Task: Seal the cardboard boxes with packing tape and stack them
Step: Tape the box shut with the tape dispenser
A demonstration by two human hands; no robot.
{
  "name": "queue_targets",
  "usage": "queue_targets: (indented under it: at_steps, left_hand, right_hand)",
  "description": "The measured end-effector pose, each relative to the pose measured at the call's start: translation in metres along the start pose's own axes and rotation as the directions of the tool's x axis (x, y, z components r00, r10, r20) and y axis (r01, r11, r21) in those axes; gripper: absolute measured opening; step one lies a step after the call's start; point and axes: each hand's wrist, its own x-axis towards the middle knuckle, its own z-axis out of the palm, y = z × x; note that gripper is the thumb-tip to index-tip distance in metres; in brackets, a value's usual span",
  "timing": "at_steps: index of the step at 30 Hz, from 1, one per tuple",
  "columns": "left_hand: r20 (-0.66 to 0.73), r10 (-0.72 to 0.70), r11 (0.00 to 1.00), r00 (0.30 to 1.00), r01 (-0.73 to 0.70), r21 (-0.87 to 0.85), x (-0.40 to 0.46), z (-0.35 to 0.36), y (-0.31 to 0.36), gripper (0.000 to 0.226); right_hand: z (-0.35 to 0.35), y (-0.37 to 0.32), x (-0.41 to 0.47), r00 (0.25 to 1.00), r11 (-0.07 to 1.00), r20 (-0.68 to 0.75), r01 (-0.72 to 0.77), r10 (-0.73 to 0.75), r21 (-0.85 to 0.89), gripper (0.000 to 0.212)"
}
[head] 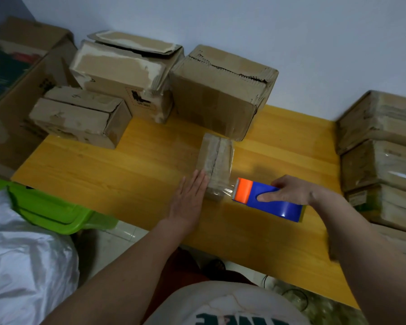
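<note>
A small cardboard box (217, 158) lies on the yellow wooden table (127, 165), its top seam running away from me. My left hand (189, 198) lies flat with straight fingers against the box's near left side. My right hand (291, 190) grips a blue tape dispenser (271, 199) with an orange front, just right of the box's near end. A strip of clear tape (230, 187) stretches from the dispenser onto the box.
Three worn boxes stand at the back: a low one (80, 116) at left, a taller one (124, 73) behind it, a large one (218, 95) in the middle. Taped boxes are stacked at right (380, 146). A green bin (47, 212) and white bag (26, 266) sit at left.
</note>
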Motion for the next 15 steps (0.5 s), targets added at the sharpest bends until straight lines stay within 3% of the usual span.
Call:
queue_targets:
  at_steps: [4, 8, 15]
  left_hand:
    - [0.013, -0.036, 0.999, 0.999, 0.036, 0.001, 0.002, -0.005, 0.012, 0.081]
    - [0.07, -0.005, 1.0, 0.998, 0.003, 0.023, 0.002, -0.01, 0.027, 0.083]
    - [0.036, 0.073, 0.997, 0.997, -0.073, 0.009, 0.008, -0.008, 0.025, 0.085]
  right_hand:
    - [0.004, -0.003, 0.006, 1.0, 1.0, -0.014, 0.013, -0.012, 0.003, 0.046]
    - [0.003, 0.001, 0.004, 1.0, 1.0, 0.009, -0.004, 0.004, 0.005, 0.044]
    - [-0.004, 0.015, -0.004, 0.998, 0.999, 0.036, -0.05, 0.051, -0.02, 0.053]
